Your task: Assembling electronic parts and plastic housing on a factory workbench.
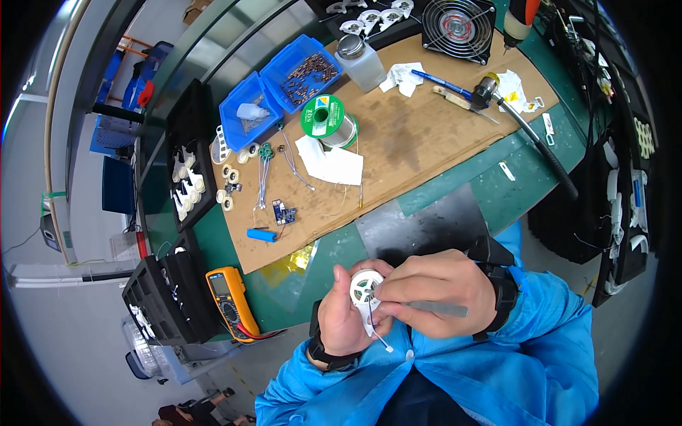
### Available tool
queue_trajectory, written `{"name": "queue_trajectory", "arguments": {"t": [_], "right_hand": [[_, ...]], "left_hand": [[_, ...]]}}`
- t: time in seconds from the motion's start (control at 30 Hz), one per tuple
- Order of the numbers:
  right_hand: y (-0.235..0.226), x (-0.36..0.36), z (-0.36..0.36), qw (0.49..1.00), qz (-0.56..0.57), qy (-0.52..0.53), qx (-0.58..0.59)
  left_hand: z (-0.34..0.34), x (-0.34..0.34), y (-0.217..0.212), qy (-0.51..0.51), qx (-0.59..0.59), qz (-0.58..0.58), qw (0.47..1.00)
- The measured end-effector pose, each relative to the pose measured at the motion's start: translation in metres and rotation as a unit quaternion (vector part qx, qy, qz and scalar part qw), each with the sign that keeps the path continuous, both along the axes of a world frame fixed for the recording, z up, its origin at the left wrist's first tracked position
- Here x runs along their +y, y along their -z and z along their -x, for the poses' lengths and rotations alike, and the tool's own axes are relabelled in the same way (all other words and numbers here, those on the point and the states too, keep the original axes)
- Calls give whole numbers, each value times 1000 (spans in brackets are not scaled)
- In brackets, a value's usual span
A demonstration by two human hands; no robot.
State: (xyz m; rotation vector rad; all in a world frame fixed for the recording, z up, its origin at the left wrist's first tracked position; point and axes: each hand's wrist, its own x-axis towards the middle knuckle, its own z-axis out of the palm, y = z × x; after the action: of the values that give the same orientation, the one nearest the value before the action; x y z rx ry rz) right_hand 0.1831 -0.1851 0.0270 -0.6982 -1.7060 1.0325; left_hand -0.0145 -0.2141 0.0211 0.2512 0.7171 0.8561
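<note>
A small white round part [366, 287] with a thin tail is held at the 6 o'clock position of the view, close to the body and above the near edge of the desk [455, 181]. The left hand [346, 317] is closed around it from below. The right hand [440, 291] is clamped on grey tweezers [435, 308], its fingertips touching the part. A yellow multimeter [229, 292] lies at 9 o'clock from the hands, a green solder spool [328, 121] at 12 o'clock, and blue bins [280, 85] beyond it.
</note>
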Motion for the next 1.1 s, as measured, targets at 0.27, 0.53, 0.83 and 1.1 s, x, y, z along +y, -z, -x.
{"name": "queue_trajectory", "arguments": {"t": [0.27,0.53,0.83,1.1], "right_hand": [[-2,-1,6,991,-113,34,-61],[-6,11,-2,997,-33,-24,-65],[5,22,-5,997,71,-39,3],[5,17,-6,989,145,-20,17]], "left_hand": [[-7,0,-3,-9,109,-4,994],[-5,5,-3,23,118,10,993],[-3,9,1,63,119,-13,991],[-4,11,1,71,146,-21,987]]}}
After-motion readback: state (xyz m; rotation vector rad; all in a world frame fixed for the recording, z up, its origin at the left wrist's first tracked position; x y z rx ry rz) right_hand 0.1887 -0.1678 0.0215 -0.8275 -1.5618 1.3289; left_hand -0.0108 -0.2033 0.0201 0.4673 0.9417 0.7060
